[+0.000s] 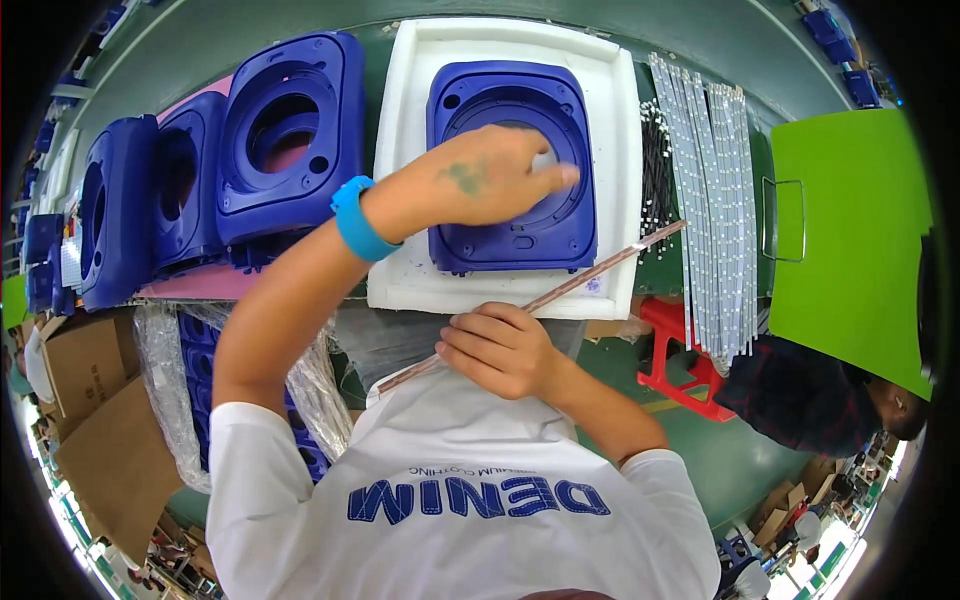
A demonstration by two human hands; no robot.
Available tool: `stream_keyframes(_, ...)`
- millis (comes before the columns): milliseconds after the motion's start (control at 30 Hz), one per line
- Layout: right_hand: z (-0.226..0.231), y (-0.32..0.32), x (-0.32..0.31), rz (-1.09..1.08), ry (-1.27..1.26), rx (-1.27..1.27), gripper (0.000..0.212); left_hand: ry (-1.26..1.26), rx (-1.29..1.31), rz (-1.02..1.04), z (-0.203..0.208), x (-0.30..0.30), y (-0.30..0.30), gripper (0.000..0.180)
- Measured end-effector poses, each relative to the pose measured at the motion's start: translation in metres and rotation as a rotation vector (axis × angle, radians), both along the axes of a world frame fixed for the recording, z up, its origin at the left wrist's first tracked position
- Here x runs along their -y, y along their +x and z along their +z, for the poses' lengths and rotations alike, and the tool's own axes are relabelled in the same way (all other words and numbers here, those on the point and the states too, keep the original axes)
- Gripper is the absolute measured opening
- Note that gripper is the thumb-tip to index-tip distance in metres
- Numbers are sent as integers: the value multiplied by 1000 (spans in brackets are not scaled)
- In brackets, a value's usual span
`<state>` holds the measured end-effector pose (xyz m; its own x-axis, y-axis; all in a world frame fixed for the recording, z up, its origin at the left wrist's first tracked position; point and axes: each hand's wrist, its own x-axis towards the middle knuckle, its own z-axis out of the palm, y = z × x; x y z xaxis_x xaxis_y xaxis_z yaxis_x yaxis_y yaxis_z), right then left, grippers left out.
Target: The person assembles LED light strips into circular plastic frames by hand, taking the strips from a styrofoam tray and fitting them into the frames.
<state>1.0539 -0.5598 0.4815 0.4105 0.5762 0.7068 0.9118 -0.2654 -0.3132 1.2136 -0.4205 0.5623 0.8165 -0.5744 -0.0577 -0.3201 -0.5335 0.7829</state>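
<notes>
A blue plastic housing [575, 215] with a big round opening lies in a white foam tray [400, 285] in front of me. My left hand [490, 178], with a blue wristband [362, 222] on its wrist, is over that opening. Its fingers are curled, and something whitish shows by them, too blurred to name. Close to my body, my right hand [500, 350] is closed around a long, thin copper-coloured strip [590, 275]. The strip slants up to the right across the tray's near edge, its far end close to the bundled LED strips [705, 200].
More blue housings [335, 130] stand in a row on the left. Black wires with white connectors [655, 170] lie right of the tray. Farther right are a green panel [850, 240], a red stool [680, 365] and another person [810, 395]. Cardboard boxes [95, 365] are at lower left.
</notes>
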Motion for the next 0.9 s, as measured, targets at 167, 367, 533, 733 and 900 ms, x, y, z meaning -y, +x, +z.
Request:
stream_keyframes(167, 0, 0, 2, -27, -11, -11, 21, 328, 122, -344, 6, -18, -26, 66)
stream_keyframes(367, -6, 3, 3, -4, -18, -11, 19, 213, 13, -355, 26, -23, -12, 74)
stream_keyframes(533, -13, 1, 2, 49, 11, -10, 19, 303, -41, -648, 38, -37, 12, 70)
stream_keyframes(733, -9, 2, 6, 76, 25, -8, 16, 294, 3, -137, 4, 17, 12, 82)
stream_keyframes(900, -11, 3, 5, 80, 24, 4, 18, 332, -83, -98, -10, 35, -1, 73)
